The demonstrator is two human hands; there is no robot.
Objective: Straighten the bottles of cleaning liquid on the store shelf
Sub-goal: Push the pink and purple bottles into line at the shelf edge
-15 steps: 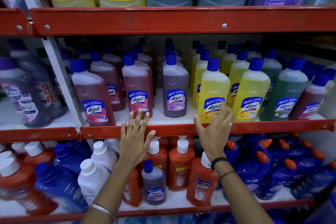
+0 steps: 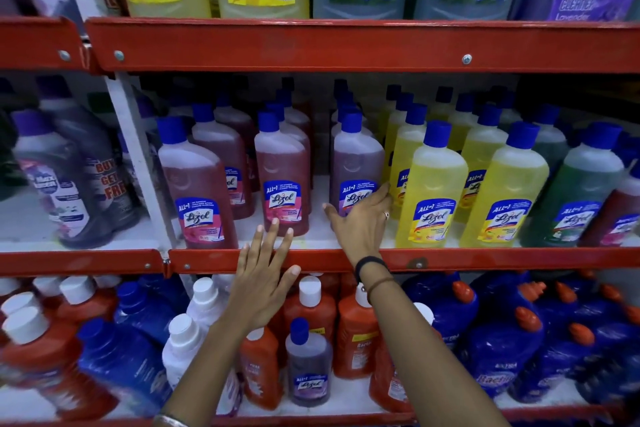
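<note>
Reaching onto the middle shelf (image 2: 346, 258), the right hand (image 2: 360, 222) cups the base of the purple bottle (image 2: 356, 166), thumb one side, fingers the other. The left hand (image 2: 259, 284) hovers flat and spread before the shelf edge, holding nothing, fingertips near the pink bottle (image 2: 282, 177). A hard twist could knock the purple bottle against the yellow bottle (image 2: 429, 191) just beside it — the rows stand close and could topple. Labels read "Lizol", "ALL in 1"; above, "DISINFECTANT SURFACE CLEANER", "6 HRS"; far left, "BUY", "FREE".
</note>
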